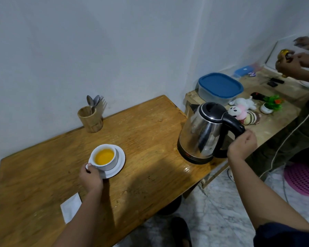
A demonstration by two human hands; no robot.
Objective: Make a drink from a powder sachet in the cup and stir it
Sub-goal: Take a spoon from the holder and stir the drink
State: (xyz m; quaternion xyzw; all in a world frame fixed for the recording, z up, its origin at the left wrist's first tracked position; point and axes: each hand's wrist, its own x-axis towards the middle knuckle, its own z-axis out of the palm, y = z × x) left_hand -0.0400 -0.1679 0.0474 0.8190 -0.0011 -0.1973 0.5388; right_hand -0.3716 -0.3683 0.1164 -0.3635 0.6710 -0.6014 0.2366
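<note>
A white cup [108,164] holding orange liquid stands on a white saucer [121,157] near the middle of the wooden table [146,132]. My left hand [90,178] grips the cup's handle at its near left side. A steel kettle [202,132] with a black lid and handle stands on its base at the table's right edge. My right hand [242,146] rests at the kettle's handle, fingers curled, barely touching it. A white sachet [70,207] lies flat by the front edge, partly under my left forearm. Spoons and a fork [94,102] stand in a wooden holder [90,119] by the wall.
A lower wooden bench [271,125] to the right carries a blue-lidded tub [220,88], soft toys [243,111] and a small potted plant [272,104]. Another person's hands [292,65] work at the far right. A pink basket [303,179] and a cable lie on the floor.
</note>
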